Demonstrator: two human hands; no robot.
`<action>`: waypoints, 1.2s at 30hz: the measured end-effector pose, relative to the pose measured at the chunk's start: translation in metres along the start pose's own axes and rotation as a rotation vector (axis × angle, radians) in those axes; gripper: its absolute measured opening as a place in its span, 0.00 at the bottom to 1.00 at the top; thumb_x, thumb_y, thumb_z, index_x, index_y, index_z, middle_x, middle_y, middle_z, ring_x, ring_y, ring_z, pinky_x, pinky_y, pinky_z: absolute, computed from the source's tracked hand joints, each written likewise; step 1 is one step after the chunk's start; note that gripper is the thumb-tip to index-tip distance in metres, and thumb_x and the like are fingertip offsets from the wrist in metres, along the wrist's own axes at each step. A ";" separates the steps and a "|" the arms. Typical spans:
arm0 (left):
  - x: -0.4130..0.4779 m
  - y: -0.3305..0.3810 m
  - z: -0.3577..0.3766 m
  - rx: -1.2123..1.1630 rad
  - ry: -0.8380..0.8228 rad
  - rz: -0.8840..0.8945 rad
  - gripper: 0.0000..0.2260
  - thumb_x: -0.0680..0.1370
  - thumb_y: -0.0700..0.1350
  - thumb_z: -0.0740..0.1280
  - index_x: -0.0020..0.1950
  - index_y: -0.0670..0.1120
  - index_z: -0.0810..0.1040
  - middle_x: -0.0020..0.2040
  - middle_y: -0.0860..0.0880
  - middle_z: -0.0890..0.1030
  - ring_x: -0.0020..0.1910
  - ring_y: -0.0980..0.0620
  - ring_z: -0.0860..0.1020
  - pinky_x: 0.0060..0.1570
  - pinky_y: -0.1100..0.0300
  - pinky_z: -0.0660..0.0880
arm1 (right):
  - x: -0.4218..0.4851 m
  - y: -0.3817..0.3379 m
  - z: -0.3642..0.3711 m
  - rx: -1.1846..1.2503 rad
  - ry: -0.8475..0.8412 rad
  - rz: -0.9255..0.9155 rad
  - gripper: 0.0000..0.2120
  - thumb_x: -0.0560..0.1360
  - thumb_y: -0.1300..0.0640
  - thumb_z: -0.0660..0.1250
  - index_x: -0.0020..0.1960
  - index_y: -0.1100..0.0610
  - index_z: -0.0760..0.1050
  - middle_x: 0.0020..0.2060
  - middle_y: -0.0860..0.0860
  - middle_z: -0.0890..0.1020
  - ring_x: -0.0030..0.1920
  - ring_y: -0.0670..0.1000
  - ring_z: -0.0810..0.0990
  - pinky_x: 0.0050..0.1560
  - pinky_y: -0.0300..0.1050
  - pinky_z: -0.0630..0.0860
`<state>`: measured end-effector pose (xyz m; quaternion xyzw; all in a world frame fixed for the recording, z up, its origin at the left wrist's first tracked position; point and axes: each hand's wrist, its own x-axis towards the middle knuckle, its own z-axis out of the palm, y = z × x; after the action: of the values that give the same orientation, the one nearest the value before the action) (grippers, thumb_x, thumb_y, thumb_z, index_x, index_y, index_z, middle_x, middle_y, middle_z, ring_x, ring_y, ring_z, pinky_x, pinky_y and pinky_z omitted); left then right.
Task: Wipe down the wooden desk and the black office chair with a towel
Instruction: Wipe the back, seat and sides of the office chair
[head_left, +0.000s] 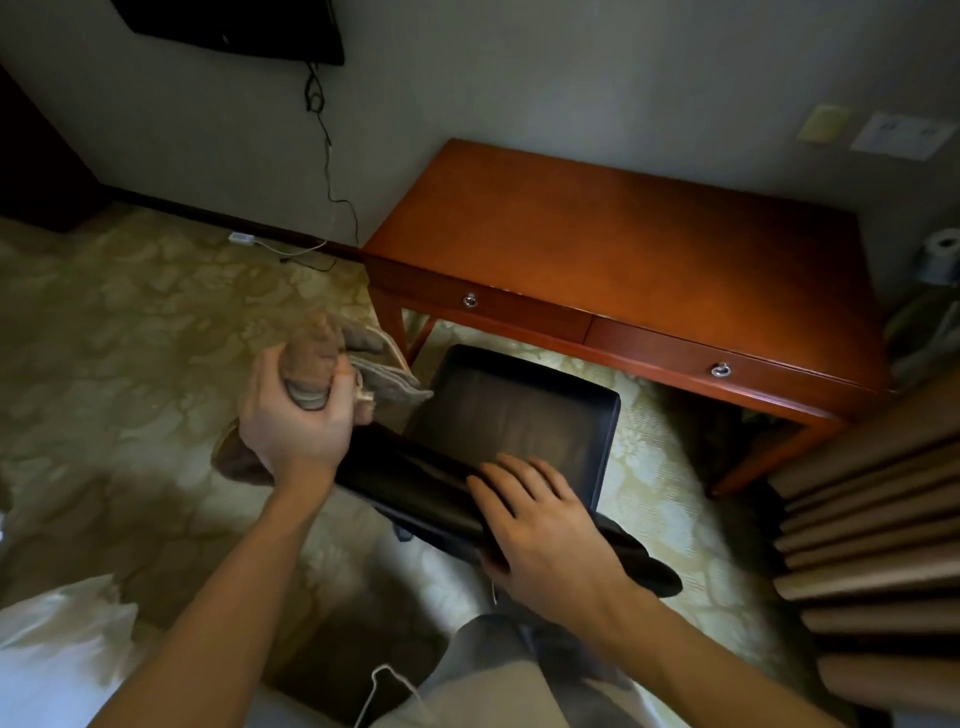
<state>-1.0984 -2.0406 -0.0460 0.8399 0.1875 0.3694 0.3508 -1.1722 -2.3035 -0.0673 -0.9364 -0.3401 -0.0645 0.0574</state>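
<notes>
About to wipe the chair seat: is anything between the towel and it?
Nothing visible. The towel, gripped by the left hand, is just left of the chair's seat, whose surface is bare; the right hand holds the backrest at its top edge, off the seat.

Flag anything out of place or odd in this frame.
A loose black cable dangles from the wall-mounted TV and trails onto the carpet left of the desk. Nothing looks spilled or damaged.

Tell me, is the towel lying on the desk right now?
No, the left hand grips the bunched towel beside the chair, apart from the desk.
</notes>
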 end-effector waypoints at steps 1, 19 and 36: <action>0.006 0.000 0.006 -0.004 -0.005 -0.013 0.21 0.76 0.60 0.69 0.55 0.43 0.79 0.49 0.44 0.82 0.48 0.42 0.81 0.49 0.48 0.77 | 0.007 0.006 0.001 -0.015 0.007 0.000 0.32 0.74 0.41 0.71 0.74 0.55 0.73 0.70 0.55 0.78 0.72 0.57 0.74 0.74 0.58 0.69; 0.126 0.041 0.183 0.044 -0.184 0.052 0.22 0.75 0.64 0.66 0.57 0.46 0.78 0.51 0.48 0.82 0.51 0.45 0.80 0.55 0.48 0.76 | 0.142 0.174 0.020 -0.043 0.044 0.157 0.26 0.71 0.40 0.70 0.63 0.54 0.82 0.59 0.50 0.84 0.64 0.54 0.79 0.69 0.54 0.72; 0.191 0.082 0.316 0.063 -0.274 0.159 0.22 0.74 0.65 0.65 0.56 0.48 0.77 0.51 0.49 0.81 0.51 0.46 0.79 0.55 0.49 0.73 | 0.217 0.302 0.007 -0.139 -0.039 0.240 0.18 0.74 0.37 0.67 0.51 0.51 0.82 0.45 0.48 0.85 0.49 0.53 0.80 0.57 0.52 0.76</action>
<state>-0.7306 -2.1296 -0.0454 0.9052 0.0824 0.2720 0.3161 -0.8124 -2.3957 -0.0589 -0.9731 -0.2216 -0.0624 -0.0067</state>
